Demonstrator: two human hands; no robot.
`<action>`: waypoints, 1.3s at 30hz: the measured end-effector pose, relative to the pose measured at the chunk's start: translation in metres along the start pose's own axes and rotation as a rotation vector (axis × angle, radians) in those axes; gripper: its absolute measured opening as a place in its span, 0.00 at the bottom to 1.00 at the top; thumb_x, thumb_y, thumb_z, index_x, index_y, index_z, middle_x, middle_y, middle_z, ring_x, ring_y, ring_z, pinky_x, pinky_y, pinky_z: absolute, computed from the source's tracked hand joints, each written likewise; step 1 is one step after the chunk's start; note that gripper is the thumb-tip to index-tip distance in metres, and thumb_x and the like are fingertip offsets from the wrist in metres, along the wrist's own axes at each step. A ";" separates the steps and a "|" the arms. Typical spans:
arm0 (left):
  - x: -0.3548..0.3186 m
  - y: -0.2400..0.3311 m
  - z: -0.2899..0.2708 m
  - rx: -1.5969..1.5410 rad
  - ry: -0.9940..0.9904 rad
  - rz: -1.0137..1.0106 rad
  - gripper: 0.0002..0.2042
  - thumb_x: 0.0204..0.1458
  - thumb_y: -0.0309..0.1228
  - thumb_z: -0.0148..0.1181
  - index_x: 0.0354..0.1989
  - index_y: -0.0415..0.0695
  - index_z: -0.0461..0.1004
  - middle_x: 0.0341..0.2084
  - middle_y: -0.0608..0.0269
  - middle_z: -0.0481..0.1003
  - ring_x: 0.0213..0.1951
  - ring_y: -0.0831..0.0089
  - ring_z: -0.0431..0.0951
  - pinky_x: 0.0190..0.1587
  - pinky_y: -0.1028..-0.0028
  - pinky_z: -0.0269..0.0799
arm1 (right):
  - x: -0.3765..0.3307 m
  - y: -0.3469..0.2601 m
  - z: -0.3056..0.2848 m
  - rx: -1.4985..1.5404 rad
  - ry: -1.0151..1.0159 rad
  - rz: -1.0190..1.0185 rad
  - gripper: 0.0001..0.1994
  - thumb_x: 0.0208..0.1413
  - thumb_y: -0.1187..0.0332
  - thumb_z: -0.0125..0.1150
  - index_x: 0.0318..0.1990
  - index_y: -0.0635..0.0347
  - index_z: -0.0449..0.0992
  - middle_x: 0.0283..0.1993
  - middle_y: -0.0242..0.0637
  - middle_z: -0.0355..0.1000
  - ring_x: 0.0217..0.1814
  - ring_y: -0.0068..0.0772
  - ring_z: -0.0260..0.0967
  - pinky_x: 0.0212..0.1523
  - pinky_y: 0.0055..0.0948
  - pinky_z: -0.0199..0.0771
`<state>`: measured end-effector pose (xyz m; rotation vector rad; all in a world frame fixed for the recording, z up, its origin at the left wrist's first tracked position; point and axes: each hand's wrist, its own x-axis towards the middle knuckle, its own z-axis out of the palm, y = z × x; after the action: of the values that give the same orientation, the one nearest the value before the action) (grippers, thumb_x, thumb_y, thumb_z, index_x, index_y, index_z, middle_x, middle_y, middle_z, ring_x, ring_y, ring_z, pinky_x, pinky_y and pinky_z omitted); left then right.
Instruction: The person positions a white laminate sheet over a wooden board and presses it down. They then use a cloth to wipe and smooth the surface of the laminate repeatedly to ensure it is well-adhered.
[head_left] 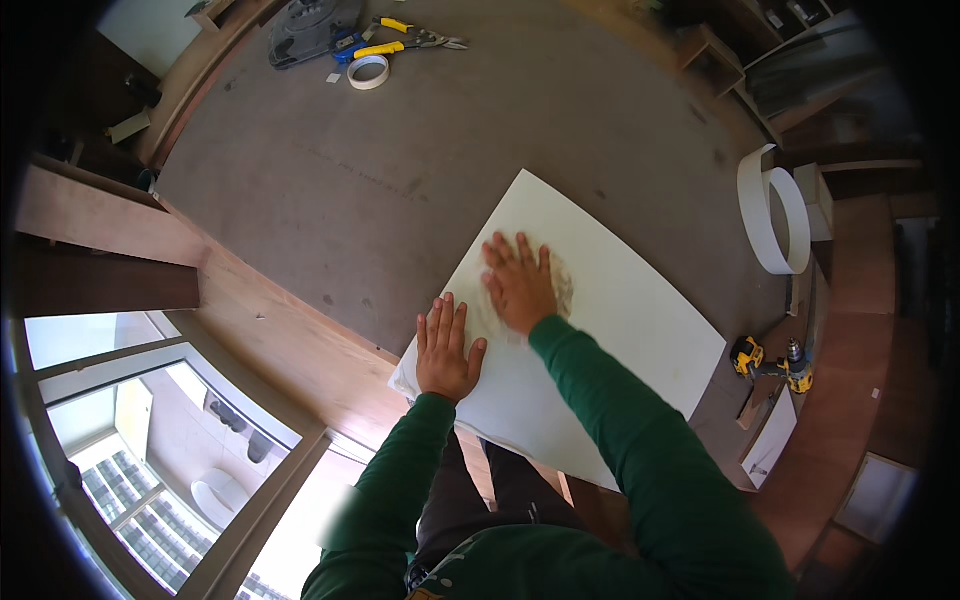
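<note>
A white rectangular sheet or panel (620, 320) lies at an angle on the large brown surface, its near part reaching over the front edge. My left hand (449, 352) rests palm down on its left side, fingers stretched out. Farther up the sheet, my right hand (522, 286) lies flat with the fingers spread. A brownish smudged patch (565, 290) shows around my right hand; what is under the palm is hidden. The sheet's lower left corner looks wrinkled or layered. Neither hand holds anything that I can see.
At the far left of the brown surface (430, 140) are yellow-handled snips (400, 42), a tape roll (368, 72) and a dark case (312, 32). To the right stand a coiled white strip (775, 210) and a yellow-black cordless drill (797, 368). A window (165, 430) is at lower left.
</note>
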<state>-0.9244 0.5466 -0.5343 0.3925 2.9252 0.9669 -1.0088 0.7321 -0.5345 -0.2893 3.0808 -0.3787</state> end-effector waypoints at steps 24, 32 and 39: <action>0.016 0.019 0.015 0.332 -0.187 -0.048 0.36 0.66 0.49 0.46 0.76 0.36 0.55 0.77 0.46 0.52 0.79 0.52 0.46 0.78 0.46 0.31 | 0.054 0.070 -0.043 0.075 0.207 -0.009 0.21 0.64 0.53 0.60 0.60 0.49 0.74 0.60 0.37 0.68 0.62 0.44 0.64 0.57 0.51 0.60; 0.015 0.015 0.009 0.352 -0.216 -0.066 0.37 0.66 0.49 0.46 0.76 0.36 0.53 0.78 0.46 0.51 0.79 0.51 0.45 0.78 0.45 0.31 | 0.141 0.089 -0.016 0.076 0.274 0.186 0.13 0.65 0.55 0.60 0.49 0.51 0.75 0.50 0.37 0.71 0.56 0.46 0.67 0.54 0.48 0.65; 0.016 0.017 0.014 0.340 -0.184 -0.049 0.36 0.66 0.50 0.46 0.76 0.37 0.54 0.78 0.48 0.51 0.80 0.54 0.45 0.78 0.46 0.32 | 0.154 0.109 -0.021 0.019 0.379 0.171 0.12 0.63 0.58 0.62 0.49 0.51 0.75 0.51 0.40 0.71 0.56 0.47 0.68 0.53 0.50 0.68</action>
<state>-0.9339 0.5724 -0.5350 0.3943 2.9077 0.3999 -1.1811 0.8119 -0.5411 0.0557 3.4305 -0.5086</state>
